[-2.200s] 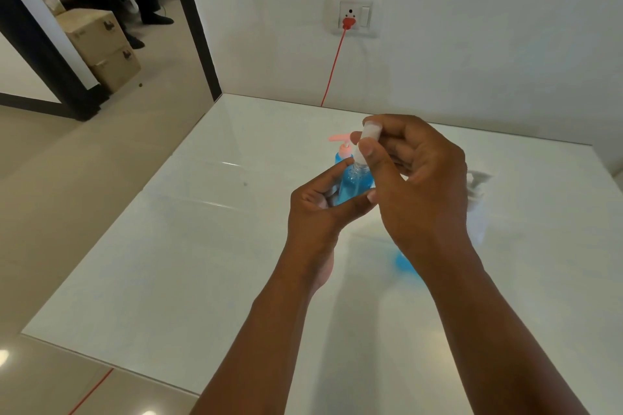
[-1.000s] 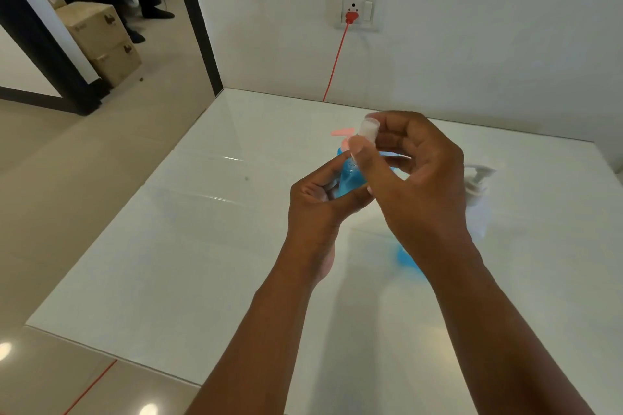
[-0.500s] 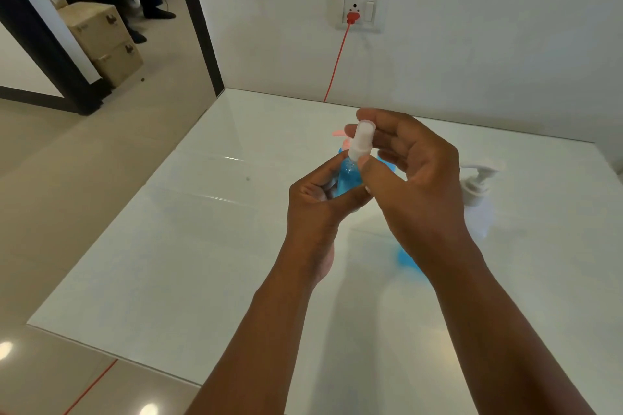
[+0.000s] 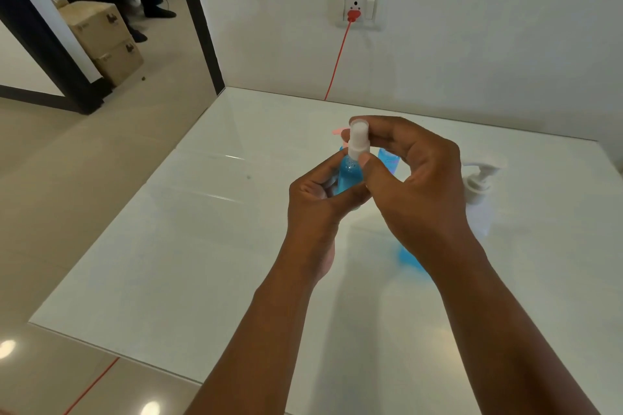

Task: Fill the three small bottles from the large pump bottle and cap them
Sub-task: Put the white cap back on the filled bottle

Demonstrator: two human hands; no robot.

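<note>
Head view. Left hand (image 4: 315,202) clasps a small bottle (image 4: 349,175) of blue liquid, upright, held above the table (image 4: 188,246); fingers curl round the lower body, thumb across the front. Bubbles visible in the liquid near the neck. No label or print legible on it.

Right hand (image 4: 414,178) pinches the white cap (image 4: 358,141) on top of the small bottle between thumb and forefinger; remaining fingers curled loosely. Cap sits upright on the neck; cannot tell how far it is seated.

Behind the hands: a pink pump head (image 4: 338,132) shows just left of the cap, its bottle hidden by the hands. A second blue bottle (image 4: 388,162) shows between thumb and fingers of the right hand; faint marking on it, too blurred to read. Blue patch (image 4: 409,258) on the table below the right wrist, mostly hidden; cannot tell whether bottle or reflection.

Right of the right hand, apart from it: a clear pump bottle (image 4: 478,202) with white pump, standing on the table. No readable label.

Wall: white socket plate (image 4: 362,7) with a red plug (image 4: 353,14); red cord (image 4: 337,61) drops behind the far table edge. Upper left, past a dark door frame: stacked cardboard boxes (image 4: 102,40) with dark printed marks, illegible
</note>
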